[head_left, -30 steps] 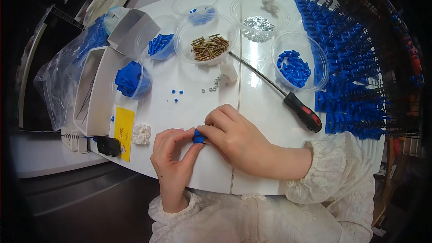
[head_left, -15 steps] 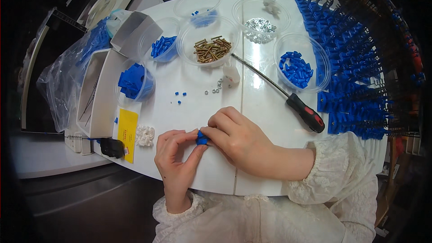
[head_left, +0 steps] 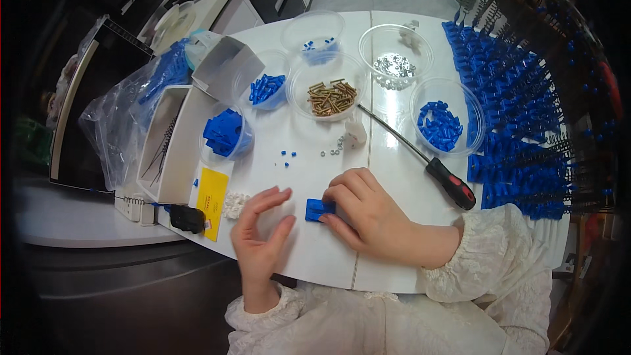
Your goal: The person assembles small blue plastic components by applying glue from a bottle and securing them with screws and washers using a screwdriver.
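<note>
White tabletop point(head_left: 394, 177) fills the head view, crowded with clear bowls of small parts. Right at the near edge I've got my right hand point(head_left: 371, 213) pressing a small blue plastic piece point(head_left: 319, 210) flat on the table, fingertips closed over its right end, thumb tucked under the near side. Left hand point(head_left: 263, 233) hovers just left of the piece, fingers curled loosely, open, holding nothing, not touching it. Beyond the grip sit a few tiny blue bits and nuts, then a bowl of brass screws point(head_left: 332, 96); off to the right of it lies a screwdriver point(head_left: 420, 158) with a red-and-black handle. I'd judge the piece light, stiff and a bit slick, so pinch it across its short edges rather than the flat face.
</note>
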